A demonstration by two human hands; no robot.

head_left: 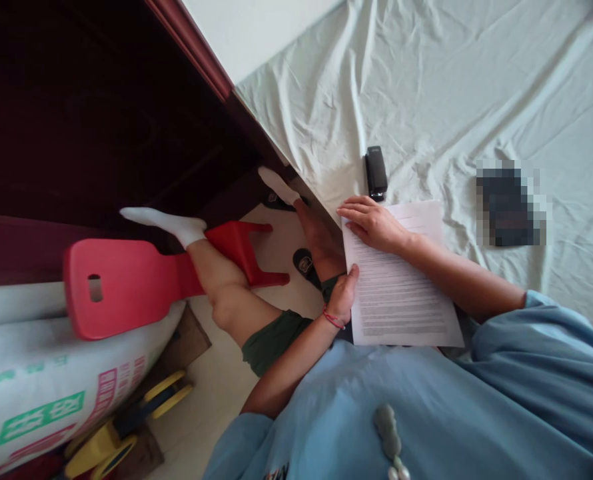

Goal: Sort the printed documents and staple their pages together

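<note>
White printed paper (401,293) lies at the edge of the sheet-covered bed, close to my body. My left hand (344,293), with a red string at the wrist, grips the paper's left edge, thumb on top. Across the paper's upper left corner rests my right hand (371,223), palm down, its fingers stretched out and reaching the edge. Just above that hand a black stapler (376,173) lies on the pale sheet, not touched by either hand.
On the bed sheet (426,100) at the right is a dark, pixelated object (510,207). A red plastic chair (121,287) stands at the left under my leg. Beyond it are a white printed sack (51,380), yellow-wheeled equipment (96,453) and black slippers (304,263) on the floor.
</note>
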